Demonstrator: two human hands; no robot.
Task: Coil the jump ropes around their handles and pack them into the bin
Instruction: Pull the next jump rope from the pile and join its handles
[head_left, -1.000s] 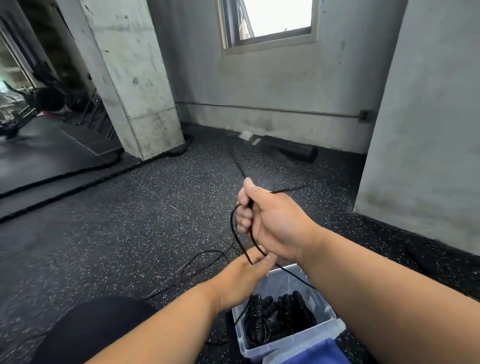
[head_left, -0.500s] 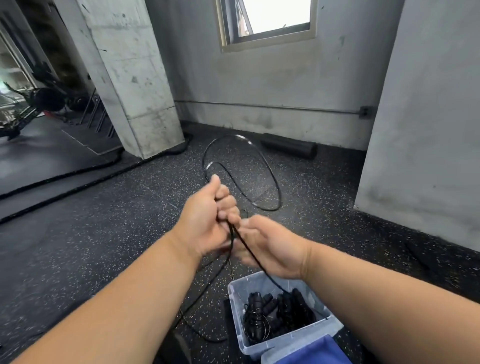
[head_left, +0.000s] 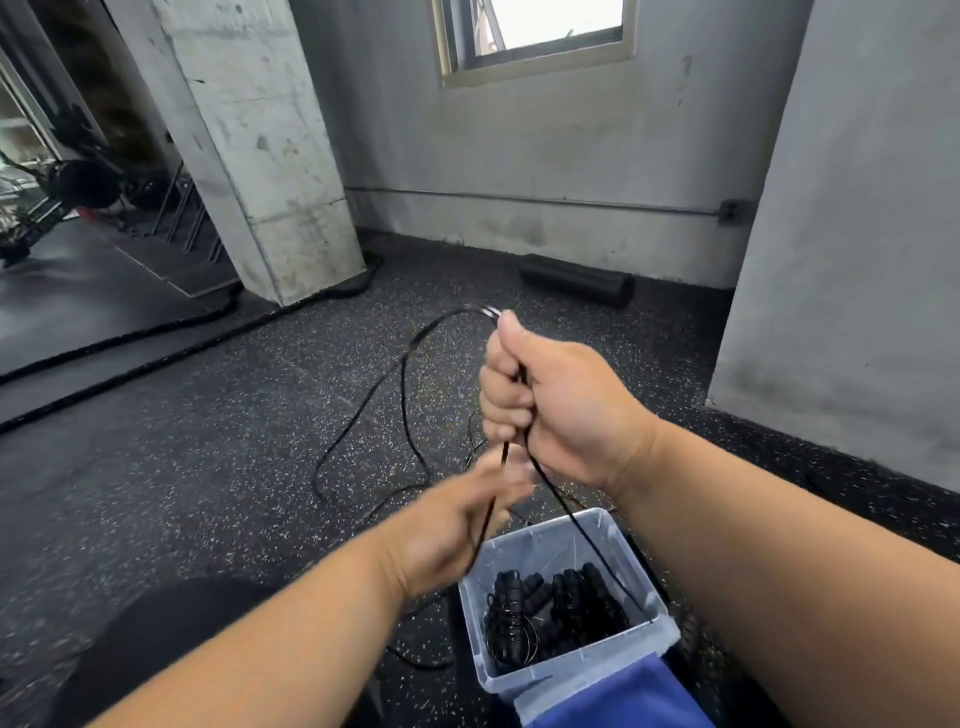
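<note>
right hand (head_left: 561, 405) raised in a closed fist, thumb uppermost, fingers curled round the jump rope (head_left: 405, 395). left hand (head_left: 457, 525) lower, just beneath it, motion-blurred; grip unclear. both forearms bare, extended forward, converging.

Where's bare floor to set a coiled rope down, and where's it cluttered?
Free: floor left of the rope loops, toward the pillar; floor between the roller and the right wall. Crowded: the bin is part-filled with coiled ropes, and the floor ahead of it is crossed by loose rope running to the right hand and left hand.
</note>
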